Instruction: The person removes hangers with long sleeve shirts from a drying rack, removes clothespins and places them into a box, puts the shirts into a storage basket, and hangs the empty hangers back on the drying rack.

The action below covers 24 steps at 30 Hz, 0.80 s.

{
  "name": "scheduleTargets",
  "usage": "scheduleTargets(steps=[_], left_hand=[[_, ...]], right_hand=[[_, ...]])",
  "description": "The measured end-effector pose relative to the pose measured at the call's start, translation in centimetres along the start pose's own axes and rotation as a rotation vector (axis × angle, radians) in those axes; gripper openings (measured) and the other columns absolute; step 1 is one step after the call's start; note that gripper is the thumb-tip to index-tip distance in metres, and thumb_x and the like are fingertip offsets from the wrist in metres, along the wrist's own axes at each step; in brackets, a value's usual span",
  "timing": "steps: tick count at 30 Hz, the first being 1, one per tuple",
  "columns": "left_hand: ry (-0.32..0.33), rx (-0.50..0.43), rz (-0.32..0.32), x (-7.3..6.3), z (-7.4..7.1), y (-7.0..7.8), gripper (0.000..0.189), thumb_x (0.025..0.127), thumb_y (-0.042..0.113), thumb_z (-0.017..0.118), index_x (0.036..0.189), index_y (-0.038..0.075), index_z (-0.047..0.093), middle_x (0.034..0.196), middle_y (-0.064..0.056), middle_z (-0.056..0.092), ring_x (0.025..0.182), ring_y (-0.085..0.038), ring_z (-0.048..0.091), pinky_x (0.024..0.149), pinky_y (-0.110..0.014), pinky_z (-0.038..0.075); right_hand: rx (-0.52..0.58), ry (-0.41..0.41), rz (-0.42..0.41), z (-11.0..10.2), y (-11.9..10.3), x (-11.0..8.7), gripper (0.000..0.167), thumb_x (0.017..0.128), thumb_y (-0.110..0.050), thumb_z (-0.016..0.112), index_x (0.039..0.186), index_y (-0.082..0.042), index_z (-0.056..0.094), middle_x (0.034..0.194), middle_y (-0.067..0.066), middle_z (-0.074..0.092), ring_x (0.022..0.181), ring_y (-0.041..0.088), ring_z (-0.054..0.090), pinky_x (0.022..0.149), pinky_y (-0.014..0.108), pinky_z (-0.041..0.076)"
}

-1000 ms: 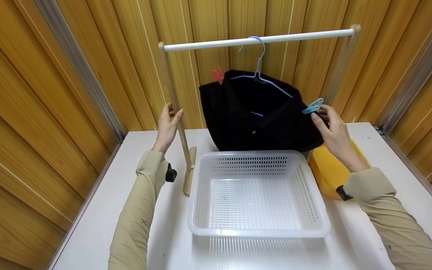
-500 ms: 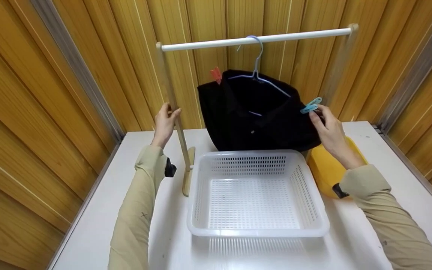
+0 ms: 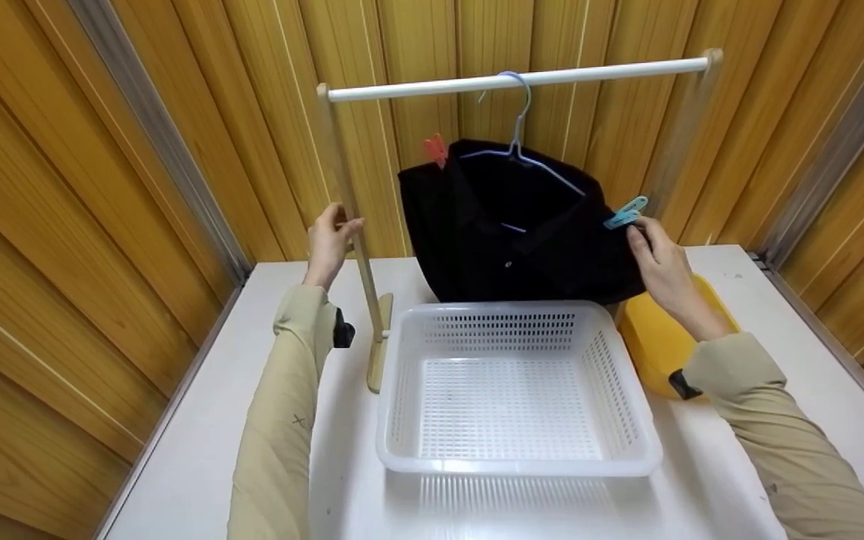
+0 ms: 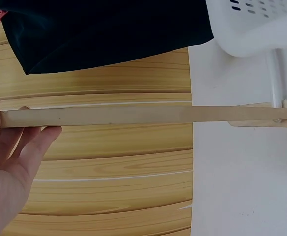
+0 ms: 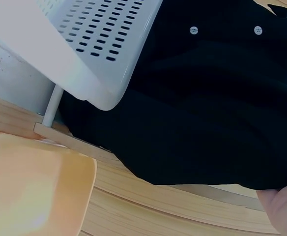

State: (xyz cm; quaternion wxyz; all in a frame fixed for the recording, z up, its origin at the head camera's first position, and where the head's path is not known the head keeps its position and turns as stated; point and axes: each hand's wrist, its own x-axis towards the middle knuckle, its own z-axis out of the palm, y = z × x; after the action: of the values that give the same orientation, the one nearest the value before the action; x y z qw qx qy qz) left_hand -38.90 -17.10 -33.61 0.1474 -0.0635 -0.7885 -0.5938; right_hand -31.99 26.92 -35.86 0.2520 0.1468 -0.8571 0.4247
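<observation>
A black buttoned shirt [image 3: 544, 262] hangs on a thin purple-blue wire hanger [image 3: 516, 139], hooked over the white bar [image 3: 432, 88] of a small rack. A red clothespin [image 3: 436, 150] clips its left shoulder and a light-blue clothespin [image 3: 627, 213] its right one. Just below the blue clothespin, my right hand [image 3: 668, 270] pinches the shirt's edge; in the right wrist view its thumb [image 5: 283, 204] lies at that edge. My left hand [image 3: 325, 244] holds the rack's left wooden post [image 4: 124, 115], the thumb on one side and fingers behind it.
A white perforated basket [image 3: 518, 466] stands on the white table [image 3: 252, 375] before the shirt. Right of it, partly behind my right arm, is a yellow container [image 3: 649, 337]. Wood-patterned walls [image 3: 252, 150] enclose the back and sides.
My left hand has closed from a looser pose onto the wooden post. The right hand has shifted slightly outward along the shirt's edge, away from the blue clothespin. Shirt and basket stay put.
</observation>
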Motion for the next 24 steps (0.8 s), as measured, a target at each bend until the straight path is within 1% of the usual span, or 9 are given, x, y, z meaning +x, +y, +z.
scheduleTargets(steps=[2,5,7,10,13,15,17,21,24], left_hand=[[0.008,0.012,-0.007,0.0,0.1,0.0,0.024,0.091,0.01,0.055,0.113,0.001,0.053,0.105,-0.013,0.054,0.096,-0.023,0.053,0.075,-0.035,0.048],[0.012,0.025,-0.02,0.1,0.1,0.0,0.024,0.09,0.01,0.056,0.113,0.001,0.052,0.105,-0.013,0.055,0.096,-0.022,0.053,0.075,-0.036,0.048],[0.014,0.031,-0.032,0.2,0.1,0.1,0.025,0.09,0.011,0.056,0.113,0.001,0.052,0.106,-0.012,0.055,0.096,-0.022,0.053,0.074,-0.036,0.048],[0.015,0.041,-0.046,0.2,0.0,0.1,0.025,0.09,0.012,0.056,0.113,0.002,0.052,0.108,-0.011,0.055,0.097,-0.021,0.053,0.075,-0.035,0.048],[0.015,0.037,-0.052,0.2,-0.1,0.1,0.025,0.091,0.012,0.056,0.113,0.002,0.052,0.108,-0.011,0.055,0.097,-0.021,0.053,0.075,-0.035,0.047],[0.014,0.031,-0.05,0.2,-0.1,0.1,0.025,0.091,0.012,0.056,0.113,0.003,0.052,0.107,-0.011,0.055,0.096,-0.021,0.053,0.075,-0.035,0.047],[0.016,0.028,-0.046,0.2,-0.2,0.0,0.024,0.091,0.012,0.056,0.113,0.003,0.052,0.106,-0.011,0.055,0.095,-0.021,0.053,0.075,-0.035,0.047],[0.019,0.034,-0.041,0.1,-0.3,0.0,0.023,0.091,0.012,0.056,0.111,0.003,0.052,0.106,-0.011,0.056,0.095,-0.021,0.053,0.075,-0.035,0.047],[0.023,0.034,-0.042,0.1,-0.4,0.1,0.022,0.09,0.012,0.057,0.11,0.003,0.052,0.106,-0.011,0.056,0.096,-0.021,0.054,0.074,-0.035,0.048]], right_hand=[[-0.013,0.007,-0.01,0.2,0.1,0.0,0.037,0.099,-0.025,0.036,0.117,0.005,0.047,0.112,0.024,0.052,0.103,0.037,0.046,0.086,0.05,0.032],[-0.026,0.013,-0.023,0.4,0.2,-0.1,0.034,0.099,-0.024,0.037,0.11,0.005,0.051,0.103,0.023,0.055,0.094,0.034,0.049,0.08,0.046,0.034],[-0.036,0.018,-0.03,0.6,0.3,-0.1,0.034,0.099,-0.024,0.038,0.106,0.005,0.054,0.097,0.021,0.057,0.087,0.029,0.05,0.077,0.04,0.036],[-0.042,0.04,-0.046,0.8,0.3,-0.1,0.032,0.098,-0.023,0.039,0.102,0.003,0.056,0.092,0.016,0.059,0.082,0.021,0.05,0.074,0.028,0.036],[-0.028,0.088,-0.067,0.9,0.2,0.0,0.028,0.098,-0.02,0.041,0.094,0.003,0.057,0.079,0.012,0.055,0.073,0.016,0.046,0.067,0.021,0.034],[-0.011,0.123,-0.074,1.0,0.1,0.0,0.026,0.097,-0.017,0.042,0.088,0.003,0.055,0.07,0.009,0.048,0.067,0.014,0.042,0.063,0.021,0.032],[0.008,0.156,-0.072,1.0,0.1,0.0,0.026,0.097,-0.016,0.043,0.083,0.003,0.054,0.065,0.006,0.04,0.063,0.014,0.038,0.061,0.022,0.03],[0.048,0.215,-0.047,1.1,-0.3,0.0,0.027,0.096,-0.014,0.044,0.079,0.004,0.052,0.063,0.004,0.036,0.061,0.012,0.036,0.059,0.022,0.029],[0.084,0.261,-0.034,1.1,-1.6,-0.2,0.025,0.095,-0.009,0.045,0.077,0.007,0.052,0.063,0.003,0.035,0.061,0.012,0.035,0.058,0.021,0.028]])
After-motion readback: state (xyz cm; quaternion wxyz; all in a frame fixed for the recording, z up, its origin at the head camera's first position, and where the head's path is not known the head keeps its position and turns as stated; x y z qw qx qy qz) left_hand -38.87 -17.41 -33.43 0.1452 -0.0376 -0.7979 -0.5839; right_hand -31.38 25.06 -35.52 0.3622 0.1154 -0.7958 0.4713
